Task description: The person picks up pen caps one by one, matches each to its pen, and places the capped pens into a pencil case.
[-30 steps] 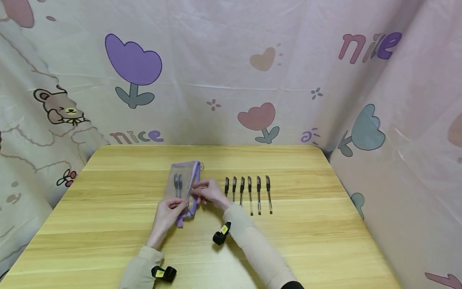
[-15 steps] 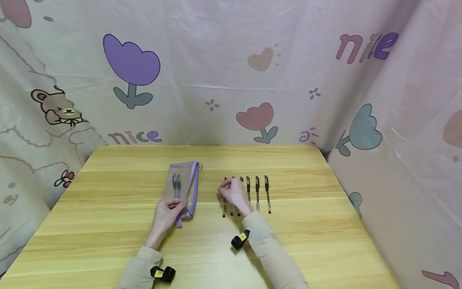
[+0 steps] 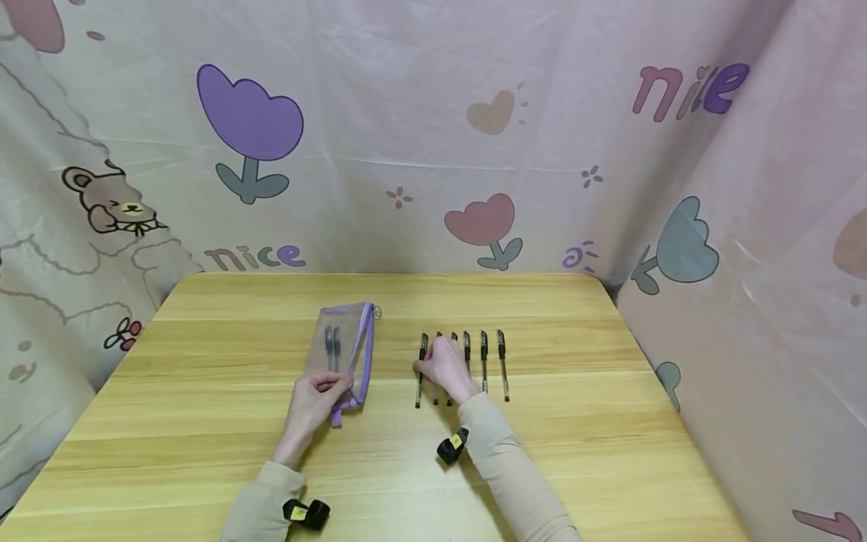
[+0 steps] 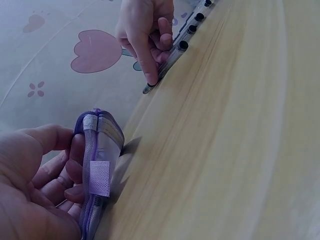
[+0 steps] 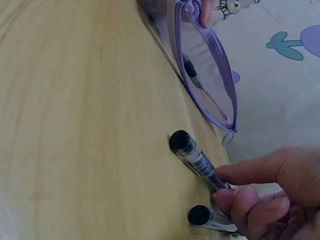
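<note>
A mesh pencil pouch (image 3: 348,325) with purple trim lies left of centre, its zipped side gaping toward the right. Two pens (image 3: 333,342) show through the mesh. My left hand (image 3: 313,406) holds the pouch by its near edge, thumb and fingers on the fabric beside the purple tab (image 4: 99,178). At the left end of a row of black-capped pens, my right hand (image 3: 448,369) pinches the clear barrel of a gel pen (image 5: 197,161) between thumb and index finger. That pen lies along the table, its cap pointing away from me.
Several more gel pens (image 3: 484,354) lie side by side to the right, some partly covered by my right hand. The wooden table (image 3: 576,452) ends at a printed cloth backdrop (image 3: 379,135). Black wrist cameras (image 3: 307,514) sit on both sleeves.
My right hand has moved from the pouch opening rightward to the row of pens and now pinches the leftmost one. My left hand stays on the pouch.
</note>
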Demonstrator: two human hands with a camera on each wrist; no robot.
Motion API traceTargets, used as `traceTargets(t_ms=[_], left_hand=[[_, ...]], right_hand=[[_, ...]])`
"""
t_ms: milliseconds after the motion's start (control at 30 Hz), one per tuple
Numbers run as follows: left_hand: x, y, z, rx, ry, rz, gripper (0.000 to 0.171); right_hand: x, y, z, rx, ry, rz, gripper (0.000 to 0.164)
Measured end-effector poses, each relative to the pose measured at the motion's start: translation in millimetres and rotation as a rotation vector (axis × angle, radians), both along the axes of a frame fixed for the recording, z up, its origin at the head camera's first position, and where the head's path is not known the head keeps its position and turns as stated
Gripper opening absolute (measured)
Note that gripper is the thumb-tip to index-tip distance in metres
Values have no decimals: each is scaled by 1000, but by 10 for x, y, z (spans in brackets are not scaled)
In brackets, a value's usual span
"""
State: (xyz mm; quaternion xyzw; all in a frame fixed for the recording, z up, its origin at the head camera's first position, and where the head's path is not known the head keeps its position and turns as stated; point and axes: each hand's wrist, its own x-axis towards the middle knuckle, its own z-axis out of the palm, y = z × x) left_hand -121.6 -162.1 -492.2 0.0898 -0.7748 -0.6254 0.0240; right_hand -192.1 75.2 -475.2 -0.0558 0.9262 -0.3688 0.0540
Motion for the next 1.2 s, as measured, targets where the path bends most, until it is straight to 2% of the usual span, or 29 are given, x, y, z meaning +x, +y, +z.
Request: traceTargets(t_ms=[100,367,467,633,767,933,1200], left_hand=[[-2,1,-3,1,2,-1,27],[-3,4,-6,2,1,0,27],[3,6,4,-3,-2,-3,28],[9,17,15,-6,-6,-11,29],[10,24,11,-6,-18,-15,29],[-1,51,-3,6,-13,-10,26],[-12,64,-19,5,-12,2,23]], right_hand=[[0,-4,-3,-4,-6,10,33],[-16,-47,20,-21,-56,36,28],[-57,-77,19,-131,-109,30,22],[-131,-163,3,-401,-233,-24,16],[-154,-252,-20,-518,-292,-29,18],[-157,-384,-39,-596,-330,-10,15],[-172,-532,-52,-611,-339,-7,13]])
